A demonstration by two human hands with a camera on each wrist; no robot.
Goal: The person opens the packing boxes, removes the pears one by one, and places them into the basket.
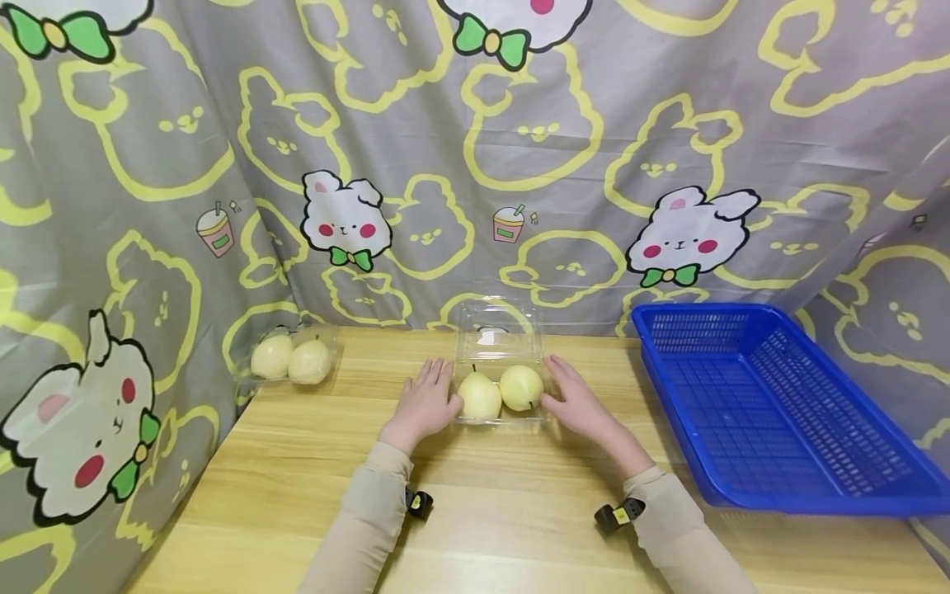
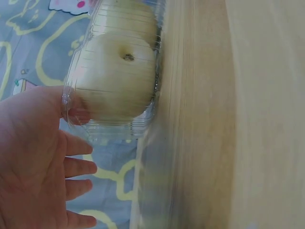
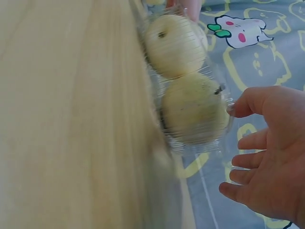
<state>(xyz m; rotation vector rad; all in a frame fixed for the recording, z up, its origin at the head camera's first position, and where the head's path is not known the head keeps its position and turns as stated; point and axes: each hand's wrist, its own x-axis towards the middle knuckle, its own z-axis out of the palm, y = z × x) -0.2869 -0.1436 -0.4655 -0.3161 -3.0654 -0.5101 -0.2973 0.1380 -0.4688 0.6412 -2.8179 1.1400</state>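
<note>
A person's left hand [image 1: 421, 406] and right hand [image 1: 579, 404] flank a clear, rectangular, ribbed plastic box [image 1: 512, 422] near the middle of the back edge of a pale wood-grained bench [image 1: 460, 511], two round, pale-yellow pears [image 1: 480, 398] side by side in its base and its clear plastic lid [image 1: 499, 326] standing open toward the back edge. The fingers of both hands are extended and slightly parted, curled round nothing; each thumb meets the box at its side, though whether either tip reaches over the rim is unclear. The step in hand appears to be steadying the box, and it would be done well with light, equal pressure from both sides, since thin plastic like this is likely to bow if squeezed; low contact near the base should hold better than pushing at the rim. The right-hand pear's stem leans toward the front, near the wall, and is best kept from snagging the plastic, while thumbs are safest clear of the fruit. A second clear plastic box [image 1: 331, 338] with two pale-yellow pears [image 1: 309, 361] sits at the bench's back left corner, and a blue, rectangular, perforated plastic basket [image 1: 679, 429] lies along the right edge
</note>
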